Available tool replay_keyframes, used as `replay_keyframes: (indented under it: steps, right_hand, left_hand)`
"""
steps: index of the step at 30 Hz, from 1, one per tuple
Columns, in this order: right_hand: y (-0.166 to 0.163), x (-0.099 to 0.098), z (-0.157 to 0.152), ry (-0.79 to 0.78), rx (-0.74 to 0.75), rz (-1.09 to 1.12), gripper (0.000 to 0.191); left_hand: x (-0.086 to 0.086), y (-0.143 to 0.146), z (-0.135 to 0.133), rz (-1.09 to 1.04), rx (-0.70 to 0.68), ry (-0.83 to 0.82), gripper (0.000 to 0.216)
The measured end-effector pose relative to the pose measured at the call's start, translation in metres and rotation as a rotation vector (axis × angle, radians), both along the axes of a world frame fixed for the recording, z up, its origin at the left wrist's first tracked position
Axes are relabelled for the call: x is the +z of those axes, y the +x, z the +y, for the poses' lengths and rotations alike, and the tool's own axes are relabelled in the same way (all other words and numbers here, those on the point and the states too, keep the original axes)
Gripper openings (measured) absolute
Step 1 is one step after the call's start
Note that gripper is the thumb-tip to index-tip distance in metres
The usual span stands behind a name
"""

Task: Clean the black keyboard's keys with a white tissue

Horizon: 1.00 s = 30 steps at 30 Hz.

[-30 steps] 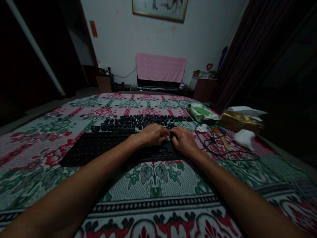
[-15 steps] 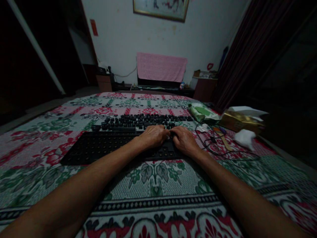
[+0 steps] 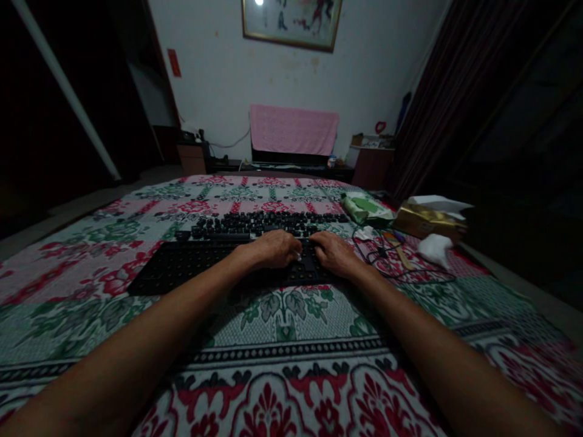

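Observation:
A black keyboard frame with its keycaps off lies across a flowered bedspread. Behind it sits a loose row of black keycaps. My left hand rests on the frame's right part, fingers curled down against it. My right hand is beside it, also curled, its fingertips on the frame's right end. A narrow gap shows between the two hands. What the fingers pinch, if anything, is too dark to make out.
A black cable loops on the bedspread to the right of the frame. Further right lie a green packet, a gold tissue box and a crumpled white tissue. A pink cloth hangs by the far wall.
My two hands, pressed together a second ago, now sit slightly apart on the frame. The view has tipped a little, so everything appears shifted up and left.

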State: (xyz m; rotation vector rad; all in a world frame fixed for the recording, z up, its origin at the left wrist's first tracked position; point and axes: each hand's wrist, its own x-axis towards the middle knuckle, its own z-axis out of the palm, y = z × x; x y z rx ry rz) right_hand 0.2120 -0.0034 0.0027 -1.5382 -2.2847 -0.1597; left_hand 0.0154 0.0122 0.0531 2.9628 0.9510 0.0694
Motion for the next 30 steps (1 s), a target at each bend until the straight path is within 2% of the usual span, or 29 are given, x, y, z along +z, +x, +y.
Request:
replay_keyframes:
  steps: [3,9,14,18,21,24,27,30]
  right_hand:
    - [-0.003,0.001,-0.001,-0.031,-0.035,-0.012,0.033]
    - [-0.010,-0.006,-0.008,-0.030,-0.081,0.033,0.036]
    - [-0.011,-0.015,-0.011,0.019,-0.111,0.075,0.040]
    - [-0.010,-0.018,-0.011,0.033,-0.112,0.068,0.041]
    - [-0.011,-0.018,-0.011,0.044,-0.112,0.068,0.041]
    - [-0.012,-0.017,-0.011,0.037,-0.107,0.069,0.041]
    - [-0.012,-0.015,-0.011,0.022,-0.100,0.070,0.042]
    - [-0.009,-0.014,-0.010,0.002,-0.077,0.084,0.042]
  left_hand:
    - [-0.004,-0.004,-0.011,-0.027,-0.030,-0.004,0.022]
    - [-0.014,-0.009,-0.029,-0.059,0.056,0.087,0.028]
    - [-0.013,-0.010,-0.030,-0.061,-0.071,0.031,0.025]
    - [-0.017,-0.010,-0.026,-0.104,-0.001,0.081,0.026]
    - [-0.023,-0.007,-0.024,-0.140,0.007,0.062,0.026]
    - [-0.026,-0.002,-0.026,-0.161,0.076,0.067,0.026]
    - [-0.023,-0.001,-0.029,-0.120,0.106,0.084,0.026]
    - [-0.015,-0.006,-0.028,-0.087,0.013,0.037,0.025]
